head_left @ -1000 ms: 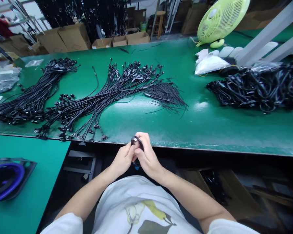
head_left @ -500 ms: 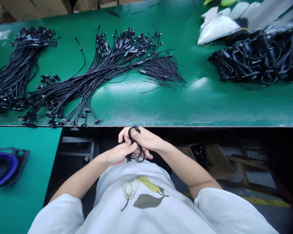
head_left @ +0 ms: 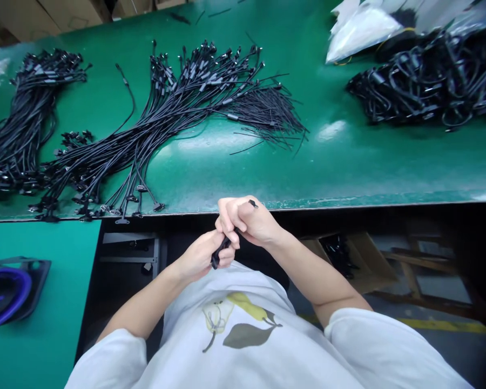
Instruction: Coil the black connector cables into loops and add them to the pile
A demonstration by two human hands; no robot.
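Observation:
Close to my body, just in front of the table edge, both hands meet around a bunched black cable (head_left: 218, 253). My left hand (head_left: 198, 254) is closed around the bunch, whose lower end pokes out between thumb and fingers. Above it and to the right, my right hand (head_left: 247, 220) has its fingers curled together at the cable's upper part, touching the left fingertips. A small dark tip (head_left: 252, 203) shows at the right thumb; what it belongs to is unclear. Most of the cable is hidden by the fingers.
On the green table (head_left: 267, 178) lie a fanned pile of black cables (head_left: 146, 129), thin black strips (head_left: 267, 111) and another cable bundle (head_left: 32, 113). At right are coiled cables (head_left: 425, 81) and a white plastic bag (head_left: 360, 35). Below stands an open cardboard box (head_left: 368, 265).
The cable loops that hung visibly between my hands are now gathered into a tight bunch. My right hand has moved up and right, its fingers closing at the top.

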